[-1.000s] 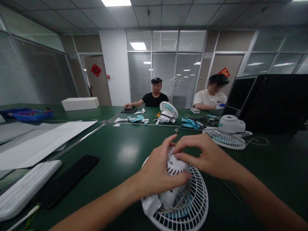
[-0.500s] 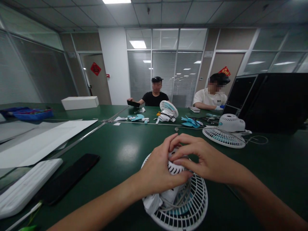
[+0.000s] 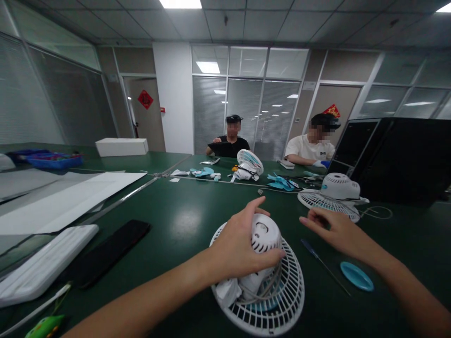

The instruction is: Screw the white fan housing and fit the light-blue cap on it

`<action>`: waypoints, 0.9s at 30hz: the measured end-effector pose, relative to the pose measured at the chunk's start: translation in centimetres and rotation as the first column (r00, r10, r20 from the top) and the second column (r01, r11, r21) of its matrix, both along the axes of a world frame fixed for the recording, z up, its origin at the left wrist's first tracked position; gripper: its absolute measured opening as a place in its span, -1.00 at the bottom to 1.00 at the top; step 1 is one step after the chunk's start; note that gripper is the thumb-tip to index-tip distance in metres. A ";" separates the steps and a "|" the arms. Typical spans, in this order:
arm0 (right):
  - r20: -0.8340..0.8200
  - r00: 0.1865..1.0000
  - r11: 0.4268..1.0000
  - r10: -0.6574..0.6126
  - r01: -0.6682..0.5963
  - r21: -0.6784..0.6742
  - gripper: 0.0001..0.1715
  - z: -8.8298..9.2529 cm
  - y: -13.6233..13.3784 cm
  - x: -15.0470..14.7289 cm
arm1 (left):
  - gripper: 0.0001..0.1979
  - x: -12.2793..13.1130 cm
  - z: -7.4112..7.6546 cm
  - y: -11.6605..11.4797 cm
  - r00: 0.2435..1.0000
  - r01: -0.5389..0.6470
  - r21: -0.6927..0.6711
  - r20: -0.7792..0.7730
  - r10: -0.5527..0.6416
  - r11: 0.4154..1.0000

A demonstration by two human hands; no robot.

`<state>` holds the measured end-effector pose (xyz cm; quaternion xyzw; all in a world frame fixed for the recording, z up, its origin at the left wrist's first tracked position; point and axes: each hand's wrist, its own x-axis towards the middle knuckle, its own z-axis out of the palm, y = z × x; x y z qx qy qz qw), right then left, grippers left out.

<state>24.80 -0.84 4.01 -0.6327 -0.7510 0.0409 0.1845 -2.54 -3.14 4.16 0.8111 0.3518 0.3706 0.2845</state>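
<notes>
Where white plastic grille fan (image 3: 282,300) is clasped by left hand (image 3: 237,251), its top is half hidden; right hand (image 3: 334,230), fingers loosely curled on nothing, is held over green tabletop (image 3: 183,220).

— Where does it look from?
— The person's head, facing forward and down across the counter (image 3: 183,211).
— How near?
— Close: left hand (image 3: 239,249) and right hand (image 3: 334,230) fill the lower middle.

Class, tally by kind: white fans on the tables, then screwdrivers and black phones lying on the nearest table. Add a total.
Fans: 3
Screwdrivers: 1
Phones: 1
Total: 5
</notes>
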 end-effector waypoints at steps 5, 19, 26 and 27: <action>0.108 0.987 0.937 -0.119 0.148 -0.316 -0.45 -5.3 1.1 4.3 | -0.05 -0.1 -0.1 0.1 1.000 0.022 0.018 0.003 -0.022 1.000; -0.885 0.464 0.999 0.040 -0.046 0.021 -0.39 -1.7 -0.4 -1.9 | -0.08 0.0 -0.4 0.2 0.999 0.030 0.076 0.041 -0.033 0.997; -0.911 0.255 0.946 0.323 -0.115 0.303 -0.51 3.4 -1.8 -8.6 | -0.07 0.1 -0.6 0.4 0.998 0.029 0.097 0.049 -0.034 0.995; -0.875 0.296 0.924 0.383 -0.149 0.353 -0.53 4.0 -1.9 -9.6 | -0.09 0.1 -0.6 0.4 0.998 0.028 0.098 0.054 -0.033 0.995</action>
